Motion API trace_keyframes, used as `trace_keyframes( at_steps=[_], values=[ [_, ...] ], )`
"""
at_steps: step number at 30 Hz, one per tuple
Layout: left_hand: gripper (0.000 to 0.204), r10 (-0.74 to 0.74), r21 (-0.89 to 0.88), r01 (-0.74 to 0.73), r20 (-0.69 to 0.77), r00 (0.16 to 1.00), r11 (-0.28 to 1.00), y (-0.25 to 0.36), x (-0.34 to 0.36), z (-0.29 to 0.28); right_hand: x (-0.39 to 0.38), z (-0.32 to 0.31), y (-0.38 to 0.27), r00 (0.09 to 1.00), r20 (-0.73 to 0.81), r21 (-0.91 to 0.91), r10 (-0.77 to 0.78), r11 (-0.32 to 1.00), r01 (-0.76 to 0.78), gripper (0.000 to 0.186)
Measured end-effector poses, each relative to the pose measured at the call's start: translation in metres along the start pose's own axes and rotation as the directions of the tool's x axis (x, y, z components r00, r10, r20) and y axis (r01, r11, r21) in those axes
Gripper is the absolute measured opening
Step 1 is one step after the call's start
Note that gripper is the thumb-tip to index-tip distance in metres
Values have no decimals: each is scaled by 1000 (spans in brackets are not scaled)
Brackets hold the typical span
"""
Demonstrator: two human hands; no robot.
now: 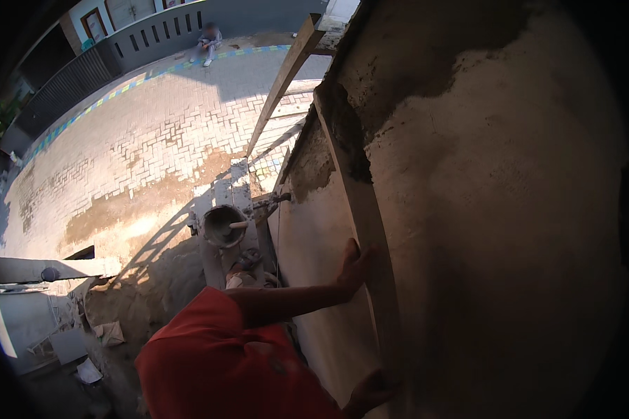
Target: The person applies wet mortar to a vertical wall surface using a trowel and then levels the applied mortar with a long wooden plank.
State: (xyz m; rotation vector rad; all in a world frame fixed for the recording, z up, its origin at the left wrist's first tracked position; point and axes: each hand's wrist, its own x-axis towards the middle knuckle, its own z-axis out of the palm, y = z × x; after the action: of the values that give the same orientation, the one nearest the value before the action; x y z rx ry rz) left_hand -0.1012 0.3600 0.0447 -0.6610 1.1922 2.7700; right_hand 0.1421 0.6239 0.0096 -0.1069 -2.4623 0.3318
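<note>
A long, straight board (pixel 365 209) lies along a plastered wall (pixel 482 209), slanting from the upper middle down to the lower edge. Dark wet mortar (pixel 349 133) clings beside its upper part. My left hand (pixel 355 267) grips the board's near edge about halfway along, thumb pointing up. Lower down, my right hand (pixel 374 391) holds the same board; its fingers are in shadow and partly hidden. Rougher, darker plaster covers the wall's upper part, while the surface lower down looks smoother.
A bucket (pixel 220 236) of grey mortar, with a light handle sticking out, stands on scaffold planks (pixel 213 260) near my feet. A wooden post (pixel 286 80) slants up beside the wall. Below are a sand heap (pixel 147 286) and paving (pixel 140 153); a person (pixel 208 45) sits far off.
</note>
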Motion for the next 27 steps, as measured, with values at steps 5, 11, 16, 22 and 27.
trace_keyframes(
  at_steps=[5, 11, 16, 22, 27],
  values=[
    [53, -242, -93, 231, -145, 959, 969, -27, 2, -72, -69, 3, 34, 992, -46, 40, -121, 992, 123, 79],
    [57, -320, -256, 257, -246, 915, 932, -6, -14, -151, -5, -25, -91, 470, 507, 843, 722, -302, -445, 73],
    [57, -298, -407, 185, -236, 925, 895, 14, -27, -201, -14, -18, -80, 951, 292, 576, 107, 774, -264, 50],
    [46, -221, -560, -53, -410, 885, 827, 76, -39, -249, 62, 6, -186, 925, 379, 846, 22, 398, -355, 56],
    [51, 18, -630, -348, -468, 884, 695, 134, -62, -306, 106, 44, -274, 836, 421, 827, -353, -231, -513, 63]
  ],
)
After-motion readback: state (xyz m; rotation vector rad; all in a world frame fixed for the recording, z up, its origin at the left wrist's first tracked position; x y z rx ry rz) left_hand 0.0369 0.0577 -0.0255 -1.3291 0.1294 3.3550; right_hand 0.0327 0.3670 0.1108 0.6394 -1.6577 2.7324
